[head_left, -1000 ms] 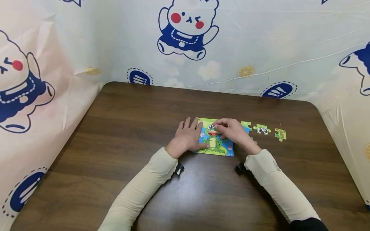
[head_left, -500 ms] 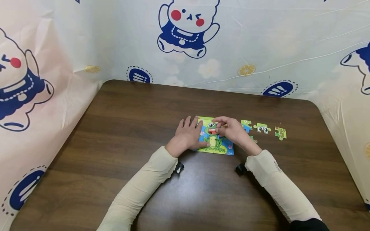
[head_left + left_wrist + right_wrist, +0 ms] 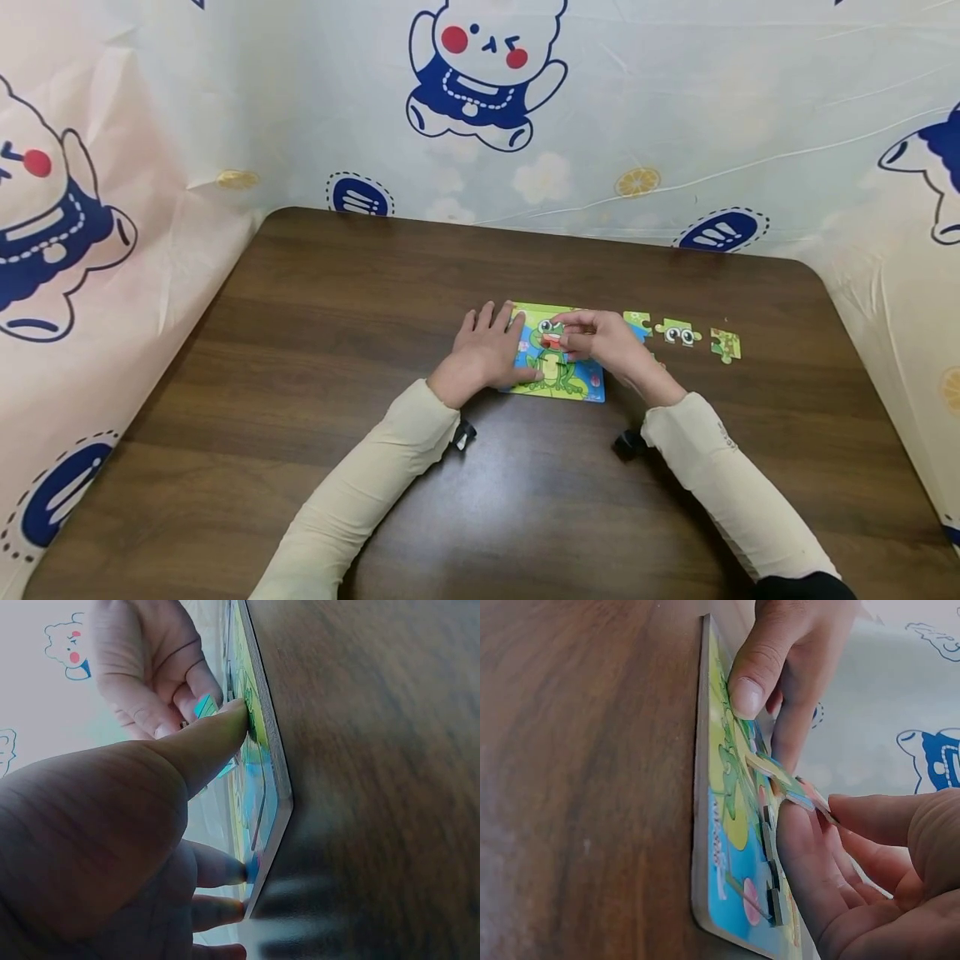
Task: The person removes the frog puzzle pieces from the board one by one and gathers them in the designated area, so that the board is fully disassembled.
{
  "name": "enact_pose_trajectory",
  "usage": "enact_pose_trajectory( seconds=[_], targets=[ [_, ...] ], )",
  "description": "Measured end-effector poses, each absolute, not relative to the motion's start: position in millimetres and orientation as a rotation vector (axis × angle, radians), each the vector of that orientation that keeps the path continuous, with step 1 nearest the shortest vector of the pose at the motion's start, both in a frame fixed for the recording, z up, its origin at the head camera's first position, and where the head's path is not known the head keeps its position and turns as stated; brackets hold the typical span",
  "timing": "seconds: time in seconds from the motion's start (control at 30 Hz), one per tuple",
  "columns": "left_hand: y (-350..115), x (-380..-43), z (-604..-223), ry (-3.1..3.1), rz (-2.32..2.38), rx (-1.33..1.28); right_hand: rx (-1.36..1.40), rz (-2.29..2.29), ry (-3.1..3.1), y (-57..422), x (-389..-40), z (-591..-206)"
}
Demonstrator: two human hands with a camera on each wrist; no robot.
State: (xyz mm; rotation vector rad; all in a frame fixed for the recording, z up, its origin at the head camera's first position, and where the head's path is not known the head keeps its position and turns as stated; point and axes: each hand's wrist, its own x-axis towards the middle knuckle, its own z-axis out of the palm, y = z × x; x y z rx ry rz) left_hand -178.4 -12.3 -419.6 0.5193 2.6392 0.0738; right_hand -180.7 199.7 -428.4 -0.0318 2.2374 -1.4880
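A frog jigsaw puzzle (image 3: 558,387) in a flat tray lies on the brown table. My left hand (image 3: 483,357) rests on its left side with fingers spread, the thumb pressing on the frog's lower body. Over the upper right part of the puzzle, my right hand (image 3: 603,337) pinches a puzzle piece (image 3: 786,784) between thumb and fingers. In the right wrist view this piece is tilted up from the tray, and dark gaps show in the puzzle beside it. The left wrist view shows part of the same puzzle piece (image 3: 204,706) behind my left thumb.
Right of the tray lie loose pieces: a green and blue piece (image 3: 639,323), a piece with eyes (image 3: 678,333) and a patterned green piece (image 3: 725,345). Another is mostly hidden by my right wrist. A printed cloth (image 3: 600,108) hangs behind the table (image 3: 337,292).
My right hand has shifted slightly, with its thumb and fingers still at the upper part of the puzzle. My left hand has stayed in place on it.
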Motion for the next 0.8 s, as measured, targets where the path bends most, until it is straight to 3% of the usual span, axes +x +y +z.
enact_pose_trajectory(
  seconds=[0.3,0.8],
  targets=[
    [-13.2,-178.7,-419.0,2.633,0.08,0.516,0.015,-1.609,2.179,200.0,-185.5,-422.7],
    [-12.6,-178.1,-417.9,2.631,0.081,0.513,0.11,-1.896,1.934,213.4,-189.6,-379.9]
  ],
)
